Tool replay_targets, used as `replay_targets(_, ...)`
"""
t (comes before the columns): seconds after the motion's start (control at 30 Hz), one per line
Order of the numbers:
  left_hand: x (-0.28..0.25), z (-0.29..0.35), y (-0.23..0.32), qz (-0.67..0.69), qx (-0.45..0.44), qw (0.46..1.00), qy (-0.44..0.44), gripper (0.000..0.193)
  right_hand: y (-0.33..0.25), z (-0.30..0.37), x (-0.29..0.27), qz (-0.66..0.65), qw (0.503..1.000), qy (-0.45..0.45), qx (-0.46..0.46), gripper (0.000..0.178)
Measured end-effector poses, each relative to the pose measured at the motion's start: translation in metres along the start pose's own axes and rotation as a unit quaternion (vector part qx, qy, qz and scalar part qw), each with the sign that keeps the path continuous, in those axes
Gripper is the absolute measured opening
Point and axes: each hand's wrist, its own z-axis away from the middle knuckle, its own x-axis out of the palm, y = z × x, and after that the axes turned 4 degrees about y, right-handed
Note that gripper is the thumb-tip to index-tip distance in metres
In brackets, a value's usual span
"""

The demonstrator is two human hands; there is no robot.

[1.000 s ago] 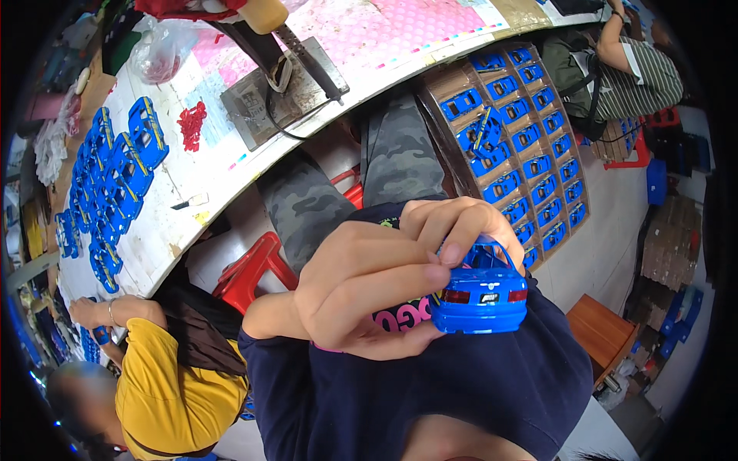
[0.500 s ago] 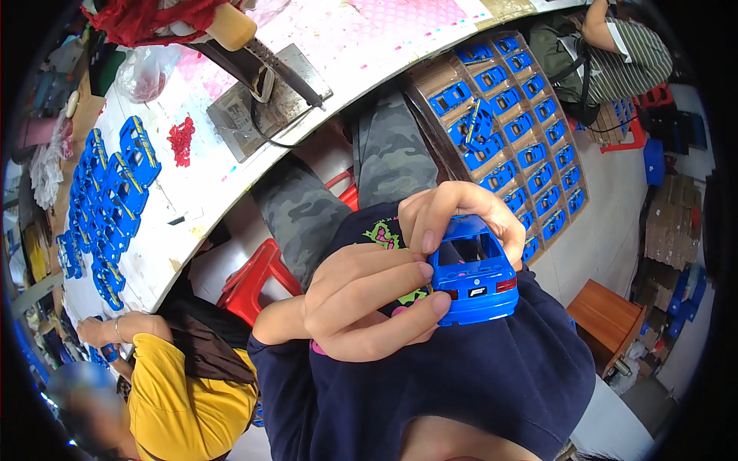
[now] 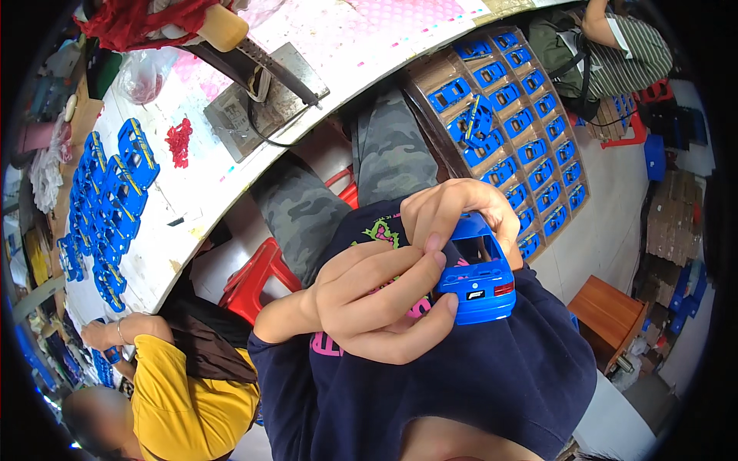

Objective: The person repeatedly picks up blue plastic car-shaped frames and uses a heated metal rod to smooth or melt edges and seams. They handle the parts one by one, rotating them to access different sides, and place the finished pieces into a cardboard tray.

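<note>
A blue toy car body shell (image 3: 480, 280) is held over my lap, with open window holes, a red tail light and a dark plate at its rear end. My right hand (image 3: 465, 211) wraps round the far side of the shell, with its fingertips at the left window edge. From the left, my left hand (image 3: 384, 303) grips the rear left corner, its thumb over the left tail light. The fingertips of both hands meet at the side of the shell; whether a small part sits between them is hidden.
Blue car shells (image 3: 123, 192) crowd the white table (image 3: 196, 203) beside a pile of small red parts (image 3: 179, 143). A metal stand (image 3: 265, 100) sits at its edge. A cardboard tray (image 3: 430, 77) of blue shells lies right. A person in yellow (image 3: 184, 384) works at left; red stool (image 3: 257, 280) nearby.
My left hand has shifted slightly right, its thumb now covering the left tail light. The fingertips of both hands have come closer together, and the shell has turned a little.
</note>
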Motion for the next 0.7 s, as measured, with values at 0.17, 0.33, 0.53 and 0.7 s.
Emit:
replay_targets(0.17, 0.002, -0.002, -0.004, 0.039, -0.01, 0.999, -0.014, 0.024, 0.004, 0.003, -0.003, -0.041, 0.999, -0.001, 0.016, 0.074)
replay_targets(0.33, 0.002, -0.005, -0.003, 0.106, -0.096, 0.989, -0.031, 0.029, 0.006, 0.006, -0.001, -0.072, 0.997, 0.019, 0.024, 0.077)
replay_targets(0.53, 0.009, 0.004, -0.006, 0.125, -0.073, 0.989, 0.025, 0.029, 0.009, 0.009, 0.0, -0.079, 0.996, 0.03, 0.009, 0.078)
replay_targets(0.7, 0.011, 0.005, -0.008, 0.109, -0.045, 0.992, 0.036, 0.03, 0.009, 0.01, 0.0, -0.096, 0.995, 0.034, 0.013, 0.078)
